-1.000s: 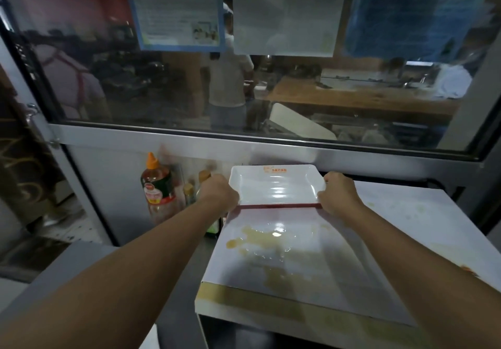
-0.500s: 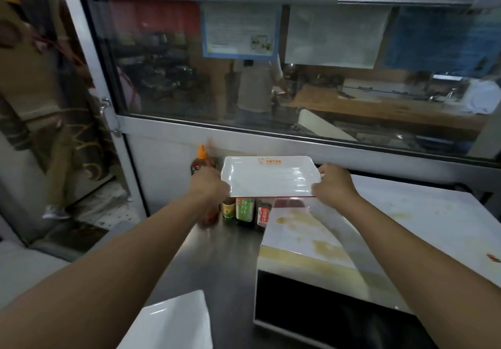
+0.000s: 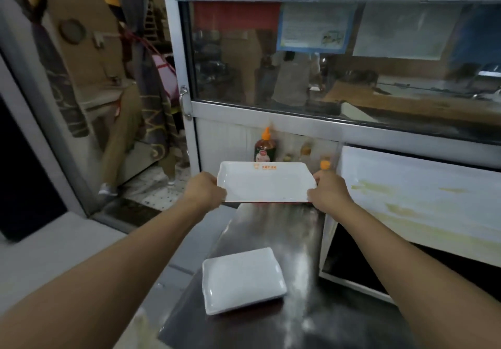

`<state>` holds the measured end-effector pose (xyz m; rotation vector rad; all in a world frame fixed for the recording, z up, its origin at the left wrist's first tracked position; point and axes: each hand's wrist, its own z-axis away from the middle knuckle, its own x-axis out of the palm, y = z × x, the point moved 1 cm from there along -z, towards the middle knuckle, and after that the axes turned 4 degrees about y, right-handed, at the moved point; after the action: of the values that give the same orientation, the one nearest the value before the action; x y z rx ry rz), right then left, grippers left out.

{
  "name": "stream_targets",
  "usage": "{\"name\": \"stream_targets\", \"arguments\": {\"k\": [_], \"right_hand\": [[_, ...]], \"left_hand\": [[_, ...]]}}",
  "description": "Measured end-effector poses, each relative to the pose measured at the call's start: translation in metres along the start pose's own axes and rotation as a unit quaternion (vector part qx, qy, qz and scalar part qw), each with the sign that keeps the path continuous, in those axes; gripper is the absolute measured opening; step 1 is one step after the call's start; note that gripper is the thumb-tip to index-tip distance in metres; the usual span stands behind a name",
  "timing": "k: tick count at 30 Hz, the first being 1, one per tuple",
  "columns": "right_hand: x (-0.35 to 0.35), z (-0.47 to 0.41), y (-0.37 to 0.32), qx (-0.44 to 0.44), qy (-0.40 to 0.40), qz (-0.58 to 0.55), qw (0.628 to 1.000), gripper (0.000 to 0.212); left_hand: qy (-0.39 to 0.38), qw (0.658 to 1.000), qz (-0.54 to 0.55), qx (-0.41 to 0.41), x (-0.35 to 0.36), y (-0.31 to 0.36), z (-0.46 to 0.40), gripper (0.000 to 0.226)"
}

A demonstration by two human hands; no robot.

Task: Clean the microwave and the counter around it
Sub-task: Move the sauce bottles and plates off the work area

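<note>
Carried left off the stained microwave (image 3: 417, 197): white tray (image 3: 264, 183), gripped at both ends by left hand (image 3: 206, 190) and right hand (image 3: 326, 192), level at mid-frame above bench (image 3: 271, 229), freeing the top for wiping.

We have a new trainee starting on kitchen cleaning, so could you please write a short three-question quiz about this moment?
1. True or false: the held white tray rests on the microwave.
2. Which hands grip the held white tray? A) left hand only B) right hand only C) both
3. Fill in: a second white tray lies on the steel ____.

Key
1. False: it is held in the air to the left of the microwave, in front of the sauce bottle.
2. C: one hand at each short end.
3. Counter.
</note>
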<state>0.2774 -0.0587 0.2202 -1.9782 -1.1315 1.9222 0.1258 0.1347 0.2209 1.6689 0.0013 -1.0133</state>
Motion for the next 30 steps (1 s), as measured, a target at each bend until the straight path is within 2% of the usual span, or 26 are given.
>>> {"name": "stream_targets", "arguments": {"k": [7,11,15,19,24,30], "right_hand": [[0.053,0.044,-0.001,0.042,-0.038,0.036,0.998,0.023],[0.080,0.057,0.008,0.049,-0.061,0.024,0.997,0.015],[0.106,0.059,0.026,0.059,-0.085,0.022,0.994,0.017],[0.133,0.057,0.052,0.071,-0.116,0.028,0.990,0.020],[0.161,0.053,0.079,0.088,-0.129,0.038,0.987,0.028],[0.187,0.053,0.099,0.081,-0.177,0.057,0.979,0.028]], "left_hand": [[-0.011,1.000,-0.012,-0.025,-0.010,-0.069,0.026,0.017],[-0.016,0.999,-0.028,-0.044,-0.001,-0.100,0.034,0.004],[-0.019,0.997,-0.021,-0.075,0.019,-0.128,0.035,0.020],[-0.038,0.993,-0.028,-0.107,0.045,-0.157,0.037,0.020],[-0.036,0.990,-0.073,-0.113,0.075,-0.183,0.039,0.018],[-0.034,0.979,-0.155,-0.124,0.092,-0.206,0.047,0.028]]}}
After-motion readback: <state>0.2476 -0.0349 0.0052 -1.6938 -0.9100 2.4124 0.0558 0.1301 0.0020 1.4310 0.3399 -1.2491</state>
